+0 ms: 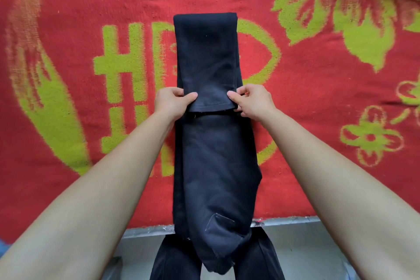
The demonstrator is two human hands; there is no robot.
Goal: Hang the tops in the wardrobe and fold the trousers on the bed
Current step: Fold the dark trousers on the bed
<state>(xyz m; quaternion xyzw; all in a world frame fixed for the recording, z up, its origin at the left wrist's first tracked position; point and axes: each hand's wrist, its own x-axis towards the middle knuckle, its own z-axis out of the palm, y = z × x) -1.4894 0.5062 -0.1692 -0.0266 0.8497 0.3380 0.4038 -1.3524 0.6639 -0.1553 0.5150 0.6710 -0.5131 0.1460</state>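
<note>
- Folding in progress: dark trousers [216,166] lie lengthwise on bed [68,18], legs stacked, lower part doubled back w/ hem [211,107] approx mid-length.
- Waist end hangs off near edge of bed.
- Judgement: one fold in place, prob. another fold or two left. No tops or wardrobe in view, so can't tell that part.
- Left hand [172,102] pinches hem's left corner, thumb on top.
- Right hand [252,102] pinches right corner, fingers curled.
</note>
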